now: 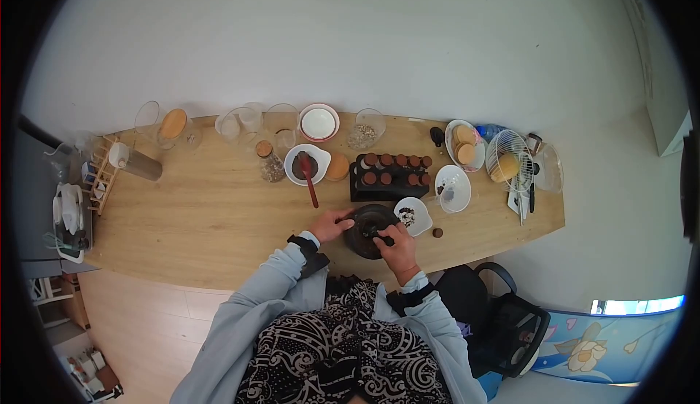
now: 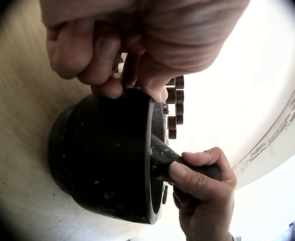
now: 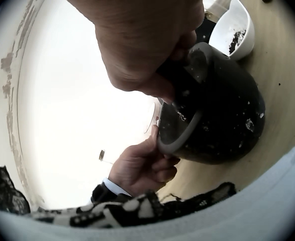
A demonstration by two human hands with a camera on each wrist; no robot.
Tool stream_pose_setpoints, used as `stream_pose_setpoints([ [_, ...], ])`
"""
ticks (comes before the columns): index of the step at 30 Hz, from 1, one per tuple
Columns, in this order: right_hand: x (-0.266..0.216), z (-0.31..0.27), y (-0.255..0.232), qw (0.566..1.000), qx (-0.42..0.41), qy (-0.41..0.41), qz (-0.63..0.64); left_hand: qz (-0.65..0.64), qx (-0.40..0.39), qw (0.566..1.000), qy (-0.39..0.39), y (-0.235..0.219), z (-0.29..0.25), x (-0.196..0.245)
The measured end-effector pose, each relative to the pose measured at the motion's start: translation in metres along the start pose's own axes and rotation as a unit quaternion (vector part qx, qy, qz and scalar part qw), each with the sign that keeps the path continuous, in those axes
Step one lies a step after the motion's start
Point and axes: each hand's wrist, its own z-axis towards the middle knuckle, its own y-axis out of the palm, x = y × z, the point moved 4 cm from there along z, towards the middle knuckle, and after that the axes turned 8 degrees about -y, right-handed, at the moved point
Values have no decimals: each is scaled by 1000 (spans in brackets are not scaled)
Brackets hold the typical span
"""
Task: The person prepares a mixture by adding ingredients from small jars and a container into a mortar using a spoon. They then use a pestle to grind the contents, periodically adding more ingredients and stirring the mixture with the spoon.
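Observation:
A black stone mortar point(image 2: 107, 155) stands on the wooden table close in front of the person. My left hand point(image 1: 333, 225) grips the mortar's rim from the left, with the thumb at the rim and the curled fingers against the outer wall. In the left wrist view, my right hand point(image 2: 207, 188) holds the dark pestle point(image 2: 163, 156), its thumb and fingers wrapped round the upper part. The pestle's lower end is inside the mortar, hidden by the wall. Just right of the mortar sits a white spouted bowl point(image 1: 419, 223) with dark bits in it.
Behind the mortar stands a black rack point(image 1: 390, 189) of brown-capped jars. A white bowl with a red-brown spatula point(image 1: 309, 181) is at the back left. To the right are another white bowl point(image 1: 456, 185), a small brown cap point(image 1: 437, 232) and a wire basket point(image 1: 510, 152).

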Motion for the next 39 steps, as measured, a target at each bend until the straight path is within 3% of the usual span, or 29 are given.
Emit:
stream_pose_setpoints([
  [2,-4,3,-3,998,-49,28,-12,22,2,1000,-23,0,-9,16],
  [4,-4,6,-6,999,-42,30,-12,47,3,998,-41,1,-6,16],
  [6,-3,8,-2,999,-38,30,-7,42,17,999,2,-1,-3,11],
  [8,-2,4,4,1000,27,-5,12,31,19,999,8,0,-5,10],
  [12,1,3,-2,1000,0,3,-3,39,7,999,4,-1,-5,9],
  [14,7,8,-8,998,-57,39,-3,47,-2,999,-4,-1,-2,11],
  [18,0,11,-4,999,-32,15,-1,47,13,999,4,-2,1,1],
  [20,-4,9,1,999,25,-1,24,30,14,999,11,-2,-1,-2],
  [26,-2,8,-8,999,-27,25,13,10,15,1000,0,0,2,-2],
  [32,-10,1,0,1000,-15,-21,12,5,8,1000,-8,-2,-4,3],
  [36,-2,9,-8,1000,-20,19,-10,30,8,999,-36,-2,-5,8],
  [39,-7,10,-2,1000,-25,-5,-16,33,22,999,8,-3,1,-3],
])
